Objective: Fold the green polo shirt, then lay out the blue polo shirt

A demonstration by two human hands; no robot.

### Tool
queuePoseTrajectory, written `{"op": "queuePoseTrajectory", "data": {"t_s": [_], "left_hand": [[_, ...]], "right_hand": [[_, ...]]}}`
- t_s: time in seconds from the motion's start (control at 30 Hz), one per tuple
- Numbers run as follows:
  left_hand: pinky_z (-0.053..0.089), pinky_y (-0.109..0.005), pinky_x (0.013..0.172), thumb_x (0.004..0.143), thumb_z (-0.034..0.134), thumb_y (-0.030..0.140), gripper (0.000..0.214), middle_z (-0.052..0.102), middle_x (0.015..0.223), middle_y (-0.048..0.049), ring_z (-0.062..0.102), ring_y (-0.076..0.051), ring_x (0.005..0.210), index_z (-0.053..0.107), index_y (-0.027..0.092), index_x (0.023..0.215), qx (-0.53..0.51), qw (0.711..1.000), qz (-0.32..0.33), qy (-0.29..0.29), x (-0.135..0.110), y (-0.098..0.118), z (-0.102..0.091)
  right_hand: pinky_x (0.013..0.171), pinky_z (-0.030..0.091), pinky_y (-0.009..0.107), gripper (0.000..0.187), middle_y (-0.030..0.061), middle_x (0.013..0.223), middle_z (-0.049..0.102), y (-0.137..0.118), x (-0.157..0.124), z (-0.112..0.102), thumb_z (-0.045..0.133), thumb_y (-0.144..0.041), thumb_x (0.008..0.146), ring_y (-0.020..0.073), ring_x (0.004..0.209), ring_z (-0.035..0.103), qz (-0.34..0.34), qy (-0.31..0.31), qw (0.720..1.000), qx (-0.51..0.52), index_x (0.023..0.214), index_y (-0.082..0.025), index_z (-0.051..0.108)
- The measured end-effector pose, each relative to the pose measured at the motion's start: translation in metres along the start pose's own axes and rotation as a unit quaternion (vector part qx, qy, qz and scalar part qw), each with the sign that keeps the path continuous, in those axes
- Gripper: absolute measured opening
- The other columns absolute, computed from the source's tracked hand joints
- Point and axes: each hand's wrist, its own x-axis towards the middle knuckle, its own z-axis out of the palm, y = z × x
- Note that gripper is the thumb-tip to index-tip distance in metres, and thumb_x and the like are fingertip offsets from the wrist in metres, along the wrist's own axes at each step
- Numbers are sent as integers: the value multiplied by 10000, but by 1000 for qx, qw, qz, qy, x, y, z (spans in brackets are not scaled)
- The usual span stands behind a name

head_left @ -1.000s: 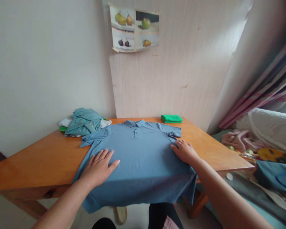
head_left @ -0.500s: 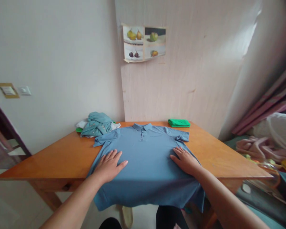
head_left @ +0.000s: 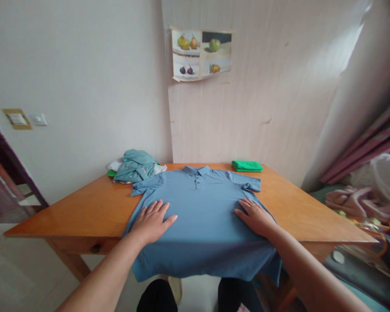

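A blue polo shirt (head_left: 201,212) lies spread front-up on an orange wooden table (head_left: 84,208), collar toward the wall and hem hanging over the near edge. My left hand (head_left: 152,221) lies flat and open on the shirt's left side, fingers stretched out. My right hand (head_left: 255,216) rests flat and open on the shirt's right side, just below the sleeve.
A crumpled teal garment pile (head_left: 134,167) sits at the table's back left. A folded green cloth (head_left: 247,166) lies at the back right. A fruit poster (head_left: 201,54) hangs on the wall. Bedding and pink fabric (head_left: 360,203) crowd the right side.
The view has swung a little to the left. Both hands stay flat on the shirt at about the same spots.
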Motion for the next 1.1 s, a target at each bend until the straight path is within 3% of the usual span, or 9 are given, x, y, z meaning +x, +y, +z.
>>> {"op": "queuePoseTrajectory", "data": {"t_s": [0.77, 1.0, 1.1], "left_hand": [[123, -554, 1200, 899, 249, 785, 864, 205, 1655, -92, 142, -320, 1534, 296, 255, 1579, -9, 1000, 10, -12, 1, -4, -2], [132, -557, 1201, 903, 272, 774, 848, 236, 1648, -97, 163, -325, 1529, 330, 250, 1567, -14, 1000, 14, -2, 2, -5, -1], [180, -531, 1201, 895, 316, 774, 851, 293, 1630, -118, 203, -336, 1517, 398, 219, 1536, -15, 999, 19, 34, 0, -5, 0]], "right_hand": [[1199, 279, 477, 715, 154, 1539, 448, -1, -2, -3, 338, -615, 977, 321, 1473, 312, 7, -6, 1000, 8, 1446, -105, 517], [1194, 286, 482, 711, 151, 1542, 444, -2, -2, -3, 330, -604, 981, 314, 1475, 309, 11, -6, 1000, 6, 1452, -103, 507], [1187, 294, 495, 702, 143, 1541, 446, -1, -1, -2, 337, -614, 976, 314, 1472, 316, 11, -2, 1000, 11, 1447, -125, 518]]}}
